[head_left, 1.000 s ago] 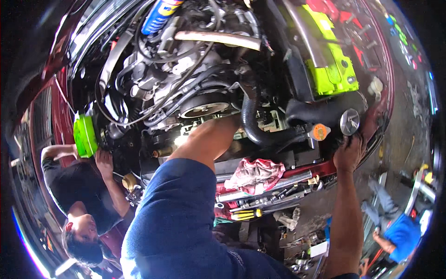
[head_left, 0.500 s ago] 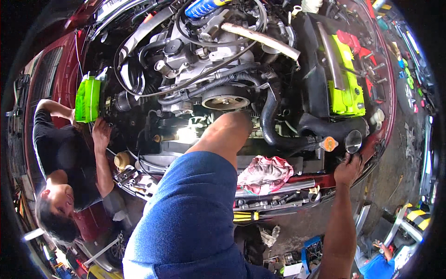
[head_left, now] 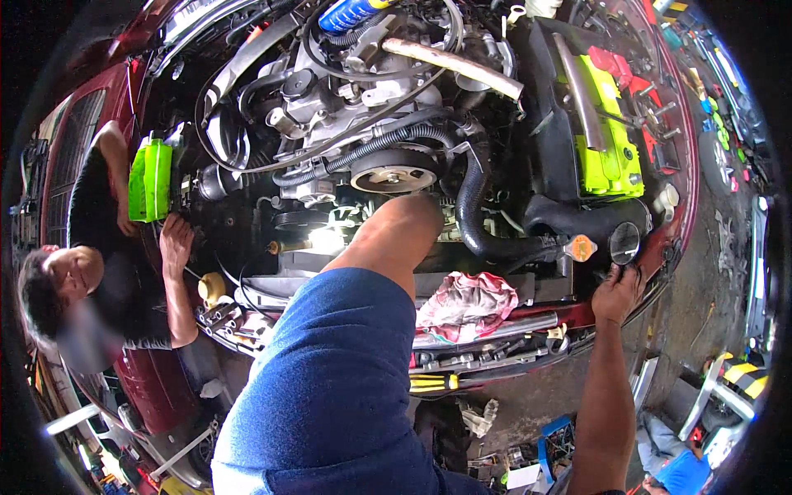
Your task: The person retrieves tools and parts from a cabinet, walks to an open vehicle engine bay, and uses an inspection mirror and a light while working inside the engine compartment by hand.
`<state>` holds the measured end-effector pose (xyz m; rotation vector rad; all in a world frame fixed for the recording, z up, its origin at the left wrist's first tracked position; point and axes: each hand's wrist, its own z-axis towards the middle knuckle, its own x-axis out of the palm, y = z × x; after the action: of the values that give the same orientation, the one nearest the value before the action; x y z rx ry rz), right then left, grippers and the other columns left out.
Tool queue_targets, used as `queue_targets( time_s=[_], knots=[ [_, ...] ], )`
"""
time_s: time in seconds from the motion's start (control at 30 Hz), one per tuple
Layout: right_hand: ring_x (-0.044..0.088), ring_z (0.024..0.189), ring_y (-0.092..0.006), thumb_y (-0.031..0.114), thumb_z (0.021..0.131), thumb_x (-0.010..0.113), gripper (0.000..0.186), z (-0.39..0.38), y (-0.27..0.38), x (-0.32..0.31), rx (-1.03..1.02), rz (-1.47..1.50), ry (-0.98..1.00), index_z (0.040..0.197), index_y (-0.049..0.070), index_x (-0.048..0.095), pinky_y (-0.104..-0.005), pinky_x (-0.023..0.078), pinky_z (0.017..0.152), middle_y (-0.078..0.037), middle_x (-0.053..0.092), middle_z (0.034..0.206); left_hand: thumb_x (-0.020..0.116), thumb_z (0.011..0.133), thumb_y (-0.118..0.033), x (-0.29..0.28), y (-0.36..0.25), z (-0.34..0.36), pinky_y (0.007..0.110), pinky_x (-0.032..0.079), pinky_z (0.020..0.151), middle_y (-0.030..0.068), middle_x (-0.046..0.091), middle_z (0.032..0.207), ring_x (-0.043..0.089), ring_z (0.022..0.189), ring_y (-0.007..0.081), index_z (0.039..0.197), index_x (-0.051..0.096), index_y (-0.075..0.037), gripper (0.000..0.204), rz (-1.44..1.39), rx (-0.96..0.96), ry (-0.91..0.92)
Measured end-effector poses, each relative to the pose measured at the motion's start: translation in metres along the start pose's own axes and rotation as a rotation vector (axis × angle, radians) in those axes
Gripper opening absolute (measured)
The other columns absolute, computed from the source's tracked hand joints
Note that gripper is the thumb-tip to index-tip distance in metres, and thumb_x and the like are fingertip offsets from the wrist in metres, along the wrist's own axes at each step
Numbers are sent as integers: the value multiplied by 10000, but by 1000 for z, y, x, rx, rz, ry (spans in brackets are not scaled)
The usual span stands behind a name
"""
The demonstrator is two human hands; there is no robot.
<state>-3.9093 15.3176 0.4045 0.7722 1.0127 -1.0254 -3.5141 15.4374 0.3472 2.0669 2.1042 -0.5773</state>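
My left arm, in a blue sleeve, reaches over the front of the open engine bay. The bare left forearm goes down below the crank-like pulley; the hand itself is hidden among the engine parts. At the front right corner, my right hand has its fingers bent against the lower rim of a round mirror. The mirror stands beside a thick black hose and an orange-marked radiator cap. A stained red-and-white rag lies on the front edge between my arms.
A co-worker's hand rests at the left edge near a bright green bottle. A hammer, a loose belt and a blue spray can lie over the engine. Several tools line the bumper, including yellow-handled pliers.
The view has shifted slightly, so the engine sits a little higher and further left. The co-worker's head has moved up and left. Both my arms keep about the same pose.
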Motion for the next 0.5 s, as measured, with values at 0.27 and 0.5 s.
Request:
queue_targets(
  time_s=[0.27, 0.5],
  knots=[
    [449, 1186, -394, 268, 918, 542, 306, 0, -1, 3, -16, -31, -18, 1063, -2, 544, -494, 340, 1002, -216, 553, 1177, 574, 843, -209, 0, 2, 0, 412, 526, 747, 166, 660, 1070, 640, 916, 274, 1090, 622, 21, 341, 19, -7, 17],
    [409, 1255, -377, 243, 899, 564, 271, 0, 4, -2, 82, 18, 31, 1053, 20, 561, -526, 313, 1009, -177, 556, 1199, 567, 845, -204, -6, 1, 3, 413, 529, 740, 168, 661, 1070, 641, 915, 275, 1080, 628, 24, 333, 88, -9, 63]
  ],
)
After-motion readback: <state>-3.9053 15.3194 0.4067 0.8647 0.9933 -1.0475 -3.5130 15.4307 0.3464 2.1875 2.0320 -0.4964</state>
